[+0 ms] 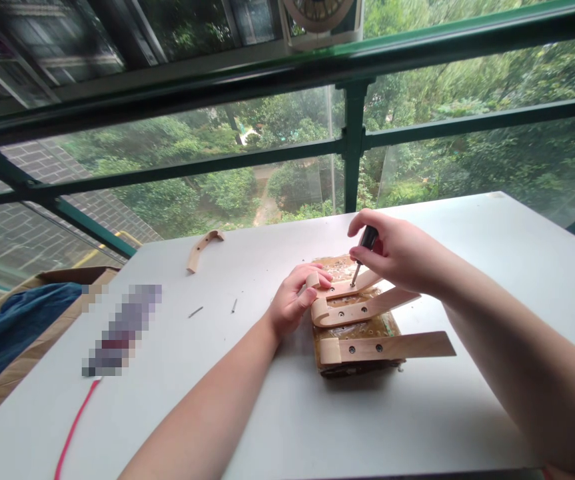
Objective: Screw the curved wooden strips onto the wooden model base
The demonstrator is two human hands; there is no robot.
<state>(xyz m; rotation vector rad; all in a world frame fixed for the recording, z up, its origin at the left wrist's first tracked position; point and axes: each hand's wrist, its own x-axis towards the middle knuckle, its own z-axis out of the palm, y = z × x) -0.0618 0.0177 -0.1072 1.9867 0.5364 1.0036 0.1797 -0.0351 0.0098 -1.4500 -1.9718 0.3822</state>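
My right hand (392, 250) is wrapped around the black handle of a screwdriver (368, 237). The screwdriver's tip meets a screw in the farthest of three pale wooden hooks (343, 291). With fingers and thumb, my left hand (290, 301) grips that hook's curled left end. A second wooden hook (353, 312) and a third, nearer wooden hook (412, 345) lie across the same brown, tape-covered block (362, 327), each showing two screw heads. My right hand hides part of the farthest hook's right end.
Another curved wooden hook (197, 253) lies near the far edge of the white table (177, 413). Two loose screws, one a long screw (196, 312), rest left of my left hand. A pink strap (74, 427) and a cardboard box (62, 275) with blue cloth (22, 320) are at left.
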